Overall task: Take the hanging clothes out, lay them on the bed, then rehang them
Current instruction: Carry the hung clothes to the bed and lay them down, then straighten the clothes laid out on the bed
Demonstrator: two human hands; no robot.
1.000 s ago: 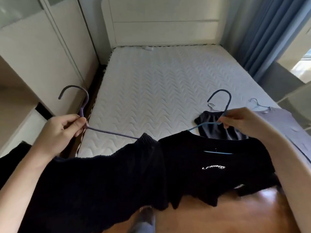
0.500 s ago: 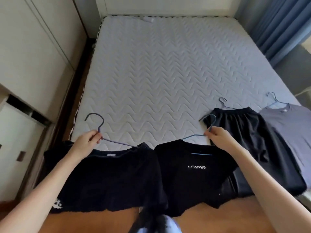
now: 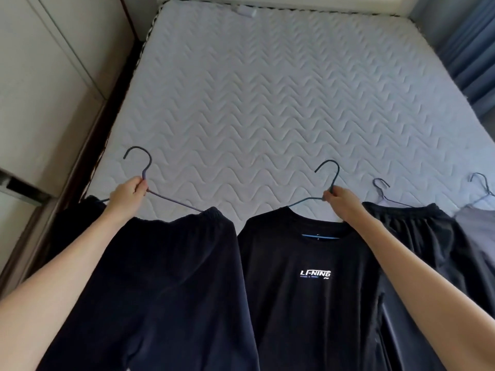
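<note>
My left hand (image 3: 128, 194) grips the neck of a purple-grey hanger (image 3: 142, 167) that carries dark navy trousers (image 3: 160, 277), spread over the near left of the bed (image 3: 267, 103). Just to their right lies a black T-shirt (image 3: 308, 285) with a white logo, on a blue hanger (image 3: 328, 174) whose neck my right hand (image 3: 341, 200) pinches. Further right on the mattress lie black shorts (image 3: 417, 236) and a grey top (image 3: 479, 236), each on its own hanger.
White wardrobe doors (image 3: 40, 89) stand along the left, with a dark gap between them and the bed. Blue curtains (image 3: 471, 44) hang at the right. The far part of the quilted mattress is bare.
Both hands have moved forward and lowered the two hangers; the trousers and T-shirt now lie flatter on the bed's near edge. The view has tilted further down over the bed.
</note>
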